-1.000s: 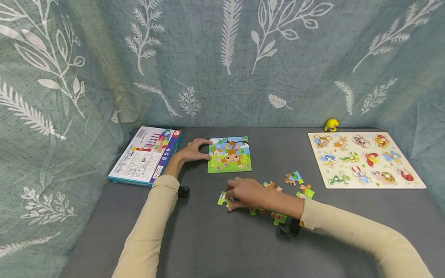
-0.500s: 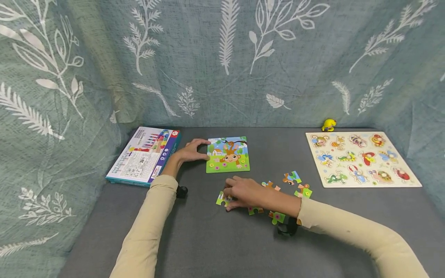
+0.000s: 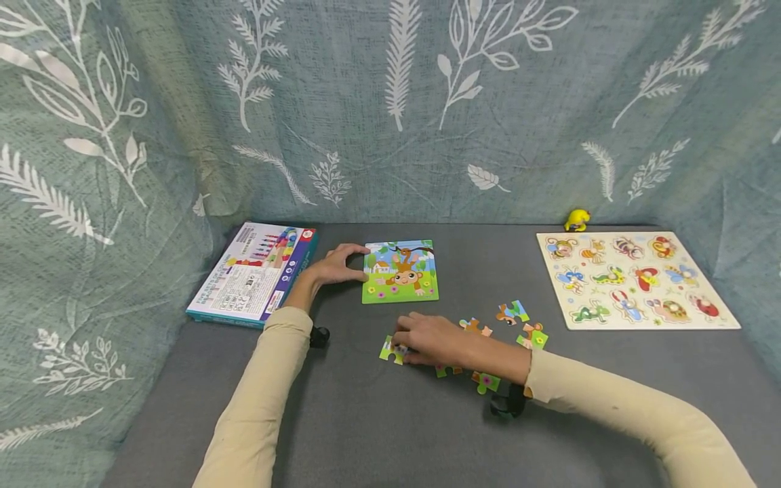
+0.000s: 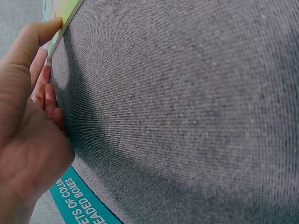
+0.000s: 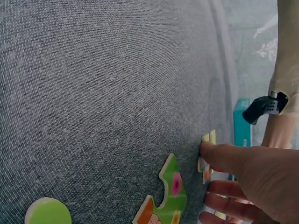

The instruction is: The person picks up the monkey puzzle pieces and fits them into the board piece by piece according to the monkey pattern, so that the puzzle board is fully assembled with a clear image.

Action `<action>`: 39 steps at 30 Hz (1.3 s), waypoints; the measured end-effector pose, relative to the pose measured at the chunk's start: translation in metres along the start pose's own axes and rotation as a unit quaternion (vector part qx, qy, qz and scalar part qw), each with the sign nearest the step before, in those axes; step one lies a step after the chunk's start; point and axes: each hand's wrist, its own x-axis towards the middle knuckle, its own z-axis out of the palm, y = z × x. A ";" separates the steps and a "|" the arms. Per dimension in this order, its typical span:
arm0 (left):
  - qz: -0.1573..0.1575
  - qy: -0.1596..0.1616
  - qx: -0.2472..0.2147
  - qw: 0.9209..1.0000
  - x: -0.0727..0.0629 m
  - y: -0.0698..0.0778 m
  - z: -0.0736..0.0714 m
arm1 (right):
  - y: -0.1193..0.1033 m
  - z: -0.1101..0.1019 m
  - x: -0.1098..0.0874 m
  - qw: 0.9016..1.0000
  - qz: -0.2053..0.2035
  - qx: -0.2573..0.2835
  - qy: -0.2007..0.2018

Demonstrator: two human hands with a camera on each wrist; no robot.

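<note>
The left hand (image 3: pixel 332 266) has its curved thumb and fingers against the left edge of a square monkey picture board (image 3: pixel 403 274), which lies on the table. In the left wrist view the thumb tip touches the board's edge (image 4: pixel 70 19). Right of and nearer than the board, the right hand (image 3: pixel 430 337) pinches a green jigsaw piece (image 3: pixel 387 351) between thumb and fingers, low over the cloth. The fingers partly cover this piece. Several loose jigsaw pieces (image 3: pixel 514 312) lie beside and beyond the right wrist; one with a pink flower (image 5: pixel 176 184) shows in the right wrist view.
A box with printed lettering (image 3: pixel 253 274) lies to the left of the left hand. On the right is a pale board of insect pictures (image 3: pixel 634 281), with a small yellow toy (image 3: pixel 577 219) behind it. A patterned curtain (image 3: pixel 366 169) hangs along the table's back edge.
The right thumb has drawn in slightly closer to the fingers at the green jigsaw piece. The left hand stays at the board's edge. The whole head view has shifted a little.
</note>
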 end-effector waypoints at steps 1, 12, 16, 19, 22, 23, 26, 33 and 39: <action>0.000 0.000 -0.002 1.000 0.000 0.000 0.000 | 0.000 0.000 0.000 1.000 -0.001 -0.001 0.003; 0.021 0.004 0.006 1.000 0.002 -0.005 0.000 | 0.001 0.002 0.000 1.000 0.016 0.010 0.007; 0.031 -0.003 0.012 0.999 0.001 -0.006 0.000 | 0.001 0.004 -0.001 1.000 0.010 0.010 0.013; 0.036 -0.009 0.012 0.999 0.000 -0.006 0.000 | 0.001 0.004 -0.001 1.000 0.006 0.011 0.017; 0.035 -0.013 0.009 0.999 -0.001 -0.006 -0.001 | 0.001 0.003 -0.001 1.000 0.005 0.017 0.018; 0.035 -0.013 0.009 0.999 -0.001 -0.006 -0.002 | 0.001 0.003 -0.001 1.000 0.003 0.020 0.019; 0.036 -0.014 0.009 0.999 -0.002 -0.006 -0.002 | 0.001 0.002 0.000 0.999 -0.004 0.028 0.024; 0.042 -0.014 0.006 0.999 -0.001 -0.006 -0.002 | 0.000 -0.001 0.001 1.000 -0.002 0.020 0.013; 0.044 -0.013 0.003 0.999 -0.002 -0.005 -0.003 | -0.002 -0.002 0.002 1.000 0.017 0.014 -0.001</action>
